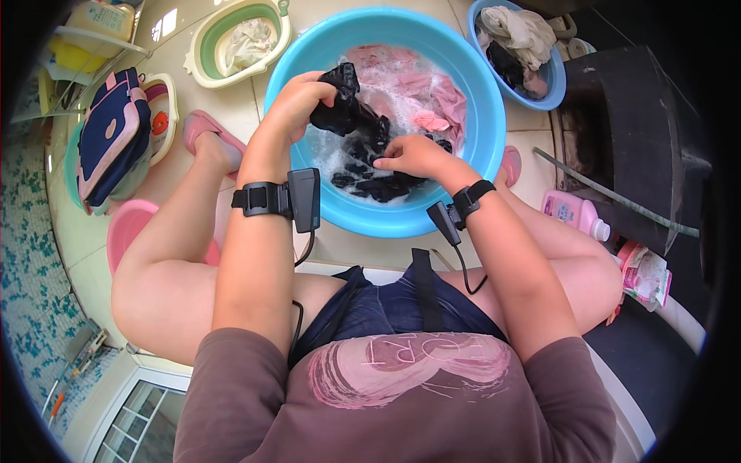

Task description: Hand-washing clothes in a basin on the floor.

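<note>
My left hand (301, 104) grips dark wet cloth (343, 108), lifted at the upper left of a large light-blue basin (482, 127), its fingers wrapped into the fabric. Lower and to the right, my right hand (417, 158) has its fingers curled on the black fabric, thumb and fingertips at the dangling part. More black cloth lies in sudsy water below my hands, and pink cloth (444, 104) soaks at the back and right. A black strapped device sits on each of my forearms.
Green-white basin (204, 62) at top left; blue basin of laundry (517, 42) at top right; navy bag (112, 143) over basins at left; pink basin (127, 235) by my left leg; pink bottle (571, 216), packet (644, 274), hose (617, 193) and dark block (633, 123) at right.
</note>
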Action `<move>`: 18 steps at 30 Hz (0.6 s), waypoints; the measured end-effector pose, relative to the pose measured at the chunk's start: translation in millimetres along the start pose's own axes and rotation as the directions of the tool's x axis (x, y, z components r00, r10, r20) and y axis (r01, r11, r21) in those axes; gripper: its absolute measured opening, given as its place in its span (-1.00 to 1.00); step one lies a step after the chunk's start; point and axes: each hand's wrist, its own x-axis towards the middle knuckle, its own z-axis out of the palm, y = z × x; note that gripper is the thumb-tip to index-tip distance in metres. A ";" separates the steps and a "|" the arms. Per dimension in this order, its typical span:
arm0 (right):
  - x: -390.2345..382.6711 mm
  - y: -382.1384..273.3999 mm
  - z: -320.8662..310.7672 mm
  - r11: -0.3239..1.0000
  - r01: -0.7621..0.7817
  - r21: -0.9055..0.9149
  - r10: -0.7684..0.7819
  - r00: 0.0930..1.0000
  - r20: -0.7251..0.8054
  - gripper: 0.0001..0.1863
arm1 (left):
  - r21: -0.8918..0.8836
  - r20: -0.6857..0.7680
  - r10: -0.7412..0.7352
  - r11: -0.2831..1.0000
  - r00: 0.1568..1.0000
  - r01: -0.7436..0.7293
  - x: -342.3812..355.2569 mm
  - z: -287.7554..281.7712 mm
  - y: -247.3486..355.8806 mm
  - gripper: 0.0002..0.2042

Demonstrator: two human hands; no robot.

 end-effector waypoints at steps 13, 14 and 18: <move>4.5 16.1 -12.0 0.957 0.181 0.225 -0.085 0.922 -0.378 -0.61 | -0.076 0.072 0.375 0.926 0.924 -0.370 -45.1 30.6 56.7 -0.62; -0.4 23.1 -15.2 0.957 0.178 0.228 -0.081 0.922 -0.380 -0.61 | -0.067 0.036 0.388 0.920 0.921 -0.385 -41.5 24.7 56.5 -0.63; -21.3 34.2 -38.1 0.882 0.139 0.451 0.086 0.893 -0.443 -0.72 | -0.122 -0.085 0.354 0.924 0.931 -0.362 -31.1 0.2 45.5 -0.72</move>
